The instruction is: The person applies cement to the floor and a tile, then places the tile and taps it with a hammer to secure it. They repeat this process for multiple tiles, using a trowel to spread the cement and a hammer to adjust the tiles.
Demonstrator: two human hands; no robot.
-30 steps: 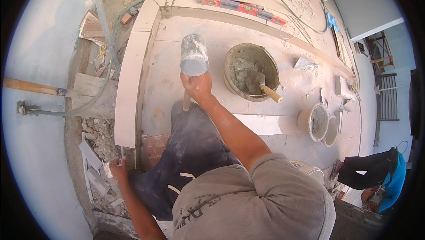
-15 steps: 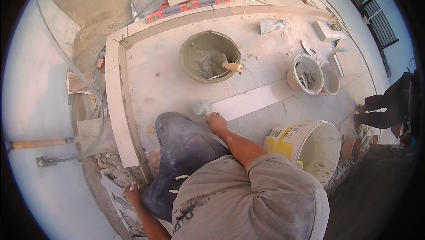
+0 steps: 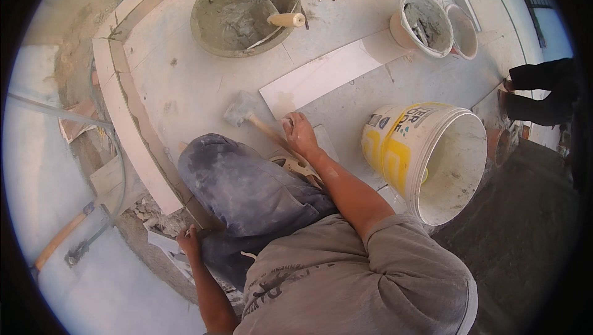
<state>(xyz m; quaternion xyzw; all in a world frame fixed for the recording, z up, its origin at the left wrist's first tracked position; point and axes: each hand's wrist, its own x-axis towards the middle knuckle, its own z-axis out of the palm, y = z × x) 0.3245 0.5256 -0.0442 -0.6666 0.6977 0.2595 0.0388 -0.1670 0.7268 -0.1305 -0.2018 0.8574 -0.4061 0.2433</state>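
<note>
A mallet (image 3: 241, 112) with a pale head and wooden handle lies on the floor in front of my bent knee. Beside its handle is my right hand (image 3: 301, 135), apart from it, with curled fingers near the near corner of a long white tile strip (image 3: 321, 75). Whether those fingers pinch anything is not visible. My left hand (image 3: 189, 240) hangs low beside my leg, close to the tiled curb (image 3: 145, 149) and some white tile offcuts (image 3: 162, 240). Its fingers are bent, and what they hold, if anything, is hidden.
A mortar basin (image 3: 207, 29) with a wooden-handled trowel (image 3: 286, 20) stands ahead. Farther right are a small mortar bucket (image 3: 398, 32) and another bucket (image 3: 474, 41). A large white-and-yellow bucket (image 3: 386, 143) tilts at my right. Another person's legs (image 3: 537, 88) are at the right edge.
My right hand has let go of the mallet, which now rests nearer my knee. The view has shifted, so the basin and buckets sit higher. The left hand has risen slightly.
</note>
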